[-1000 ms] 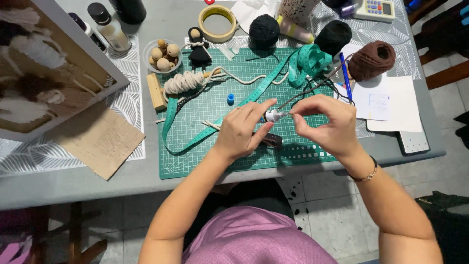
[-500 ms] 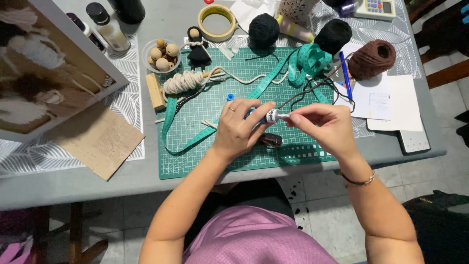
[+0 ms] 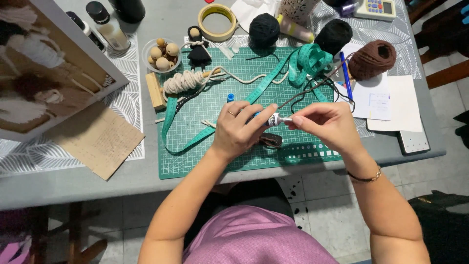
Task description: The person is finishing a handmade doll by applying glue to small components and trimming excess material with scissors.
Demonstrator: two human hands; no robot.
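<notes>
Green cutting mat (image 3: pixel 195 146) covers the middle of our bench (image 3: pixel 73 186), and above it we hold a small glue tube (image 3: pixel 273 119) between both hands. Our left hand (image 3: pixel 240 128) grips the tube's body; our right hand (image 3: pixel 325 124) pinches its tip end, where a dark cord (image 3: pixel 312 88) runs off toward the brown yarn ball (image 3: pixel 373 58). A blue cap (image 3: pixel 230 97) lies apart on the mat, so the tube seems opened. We judge the gluing under way; the teal measuring tape (image 3: pixel 273 78) and cream cord bundle (image 3: pixel 183 80) lie untouched.
</notes>
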